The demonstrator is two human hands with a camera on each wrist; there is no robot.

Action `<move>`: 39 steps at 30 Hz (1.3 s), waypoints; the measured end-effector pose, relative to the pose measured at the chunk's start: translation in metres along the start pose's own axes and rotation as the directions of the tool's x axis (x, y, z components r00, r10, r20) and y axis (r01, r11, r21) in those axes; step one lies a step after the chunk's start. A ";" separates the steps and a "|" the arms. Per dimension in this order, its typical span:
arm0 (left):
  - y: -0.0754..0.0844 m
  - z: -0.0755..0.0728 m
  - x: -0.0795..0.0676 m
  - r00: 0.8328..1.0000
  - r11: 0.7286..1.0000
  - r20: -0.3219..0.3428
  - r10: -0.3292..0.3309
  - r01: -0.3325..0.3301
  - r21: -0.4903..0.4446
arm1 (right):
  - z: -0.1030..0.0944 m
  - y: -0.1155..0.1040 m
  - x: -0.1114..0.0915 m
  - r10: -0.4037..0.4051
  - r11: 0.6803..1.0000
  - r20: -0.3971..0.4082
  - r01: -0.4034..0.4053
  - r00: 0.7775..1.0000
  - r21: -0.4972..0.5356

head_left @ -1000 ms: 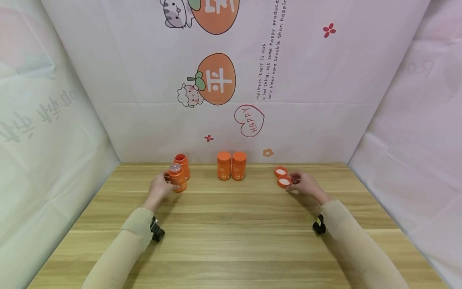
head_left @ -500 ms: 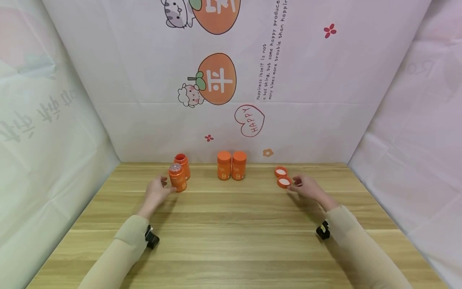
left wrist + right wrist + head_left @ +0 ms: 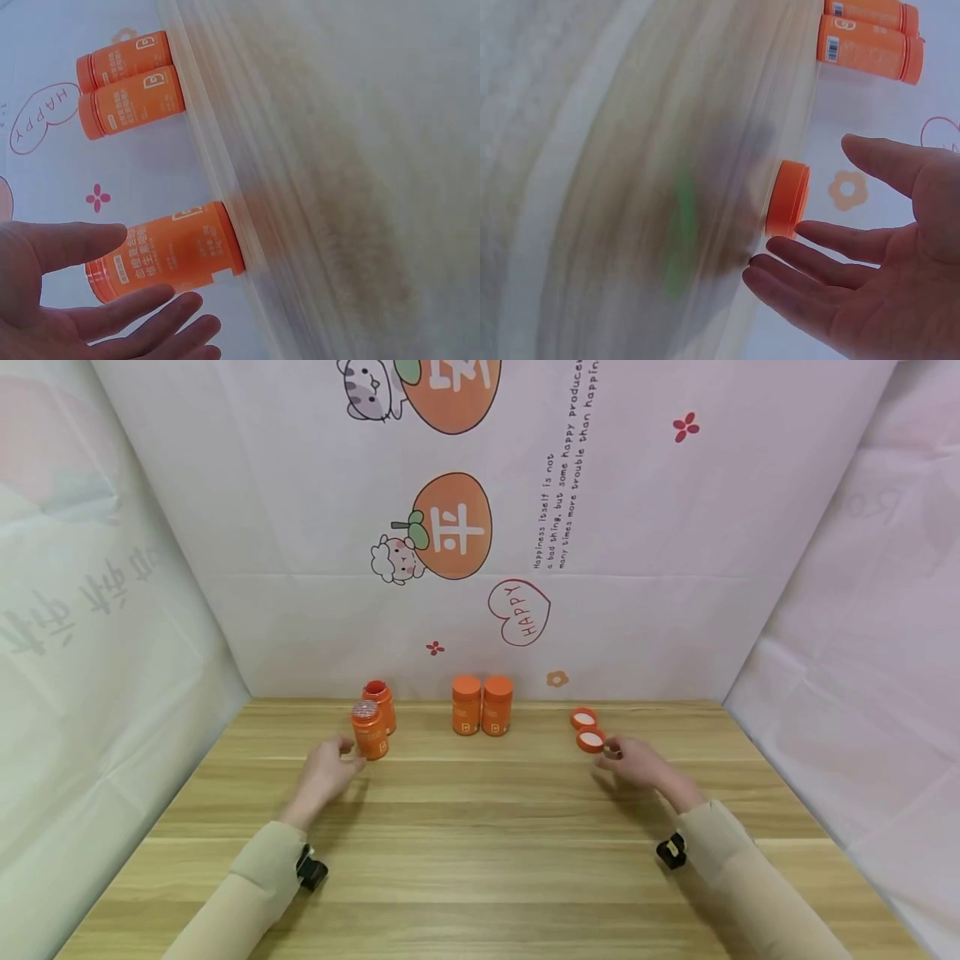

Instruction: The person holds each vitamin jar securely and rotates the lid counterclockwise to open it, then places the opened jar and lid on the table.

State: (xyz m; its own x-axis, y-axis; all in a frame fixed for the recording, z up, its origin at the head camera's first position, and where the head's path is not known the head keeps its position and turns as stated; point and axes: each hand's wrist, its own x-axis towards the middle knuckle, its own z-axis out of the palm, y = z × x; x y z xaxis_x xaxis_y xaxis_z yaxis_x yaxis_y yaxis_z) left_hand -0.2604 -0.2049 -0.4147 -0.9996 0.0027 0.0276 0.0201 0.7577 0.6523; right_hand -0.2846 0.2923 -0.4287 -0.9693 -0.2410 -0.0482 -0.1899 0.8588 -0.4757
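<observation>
Two uncapped orange bottles stand at the back left of the table. My left hand (image 3: 330, 768) is just in front and left of the nearer bottle (image 3: 371, 733), its fingers relaxed and spread, holding nothing. The left wrist view shows thumb and fingers apart, either side of that bottle (image 3: 172, 251). Behind it stands the other uncapped bottle (image 3: 381, 700). At the back right, two orange lids lie with white insides up: a far lid (image 3: 583, 718) and a near lid (image 3: 591, 741). My right hand (image 3: 637, 762) is beside the near lid, fingers loosely extended, with nothing in it.
Two capped orange bottles stand side by side at the back middle, a left one (image 3: 466, 706) and a right one (image 3: 497, 706). The wooden table (image 3: 480, 843) ends at a white printed backdrop (image 3: 645, 568), with white sheets on both sides.
My left hand has let go of the nearer bottle and drawn back toward me, its fingers loosening. My right hand has backed slightly away from the near lid. Bottles and lids stay put.
</observation>
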 end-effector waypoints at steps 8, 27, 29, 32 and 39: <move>0.005 0.003 -0.006 0.999 0.999 0.012 0.031 -0.031 0.034 | 0.003 -0.016 -0.010 -0.040 0.999 0.022 0.040 0.999 -0.020; 0.023 0.016 -0.006 0.994 0.995 0.088 0.070 -0.075 0.058 | 0.013 -0.044 -0.009 -0.132 0.988 0.056 0.136 0.990 -0.069; 0.026 0.018 -0.006 0.993 0.995 0.094 0.070 -0.076 0.062 | 0.015 -0.046 -0.008 -0.147 0.986 0.062 0.151 0.987 -0.071; 0.028 0.020 -0.005 0.991 0.995 0.100 0.084 -0.089 0.053 | 0.017 -0.047 -0.005 -0.163 0.984 0.067 0.167 0.984 -0.068; 0.034 0.027 -0.001 0.986 0.991 0.109 0.129 -0.133 0.030 | 0.024 -0.049 0.002 -0.190 0.978 0.056 0.194 0.980 -0.076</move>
State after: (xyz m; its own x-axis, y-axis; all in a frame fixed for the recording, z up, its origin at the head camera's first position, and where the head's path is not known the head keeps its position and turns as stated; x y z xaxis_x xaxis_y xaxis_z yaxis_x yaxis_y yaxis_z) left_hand -0.2589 -0.1616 -0.4124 -0.9847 0.1716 0.0291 0.1525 0.7698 0.6198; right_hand -0.2735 0.2390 -0.4263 -0.9053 -0.4247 -0.0059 -0.3856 0.8277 -0.4077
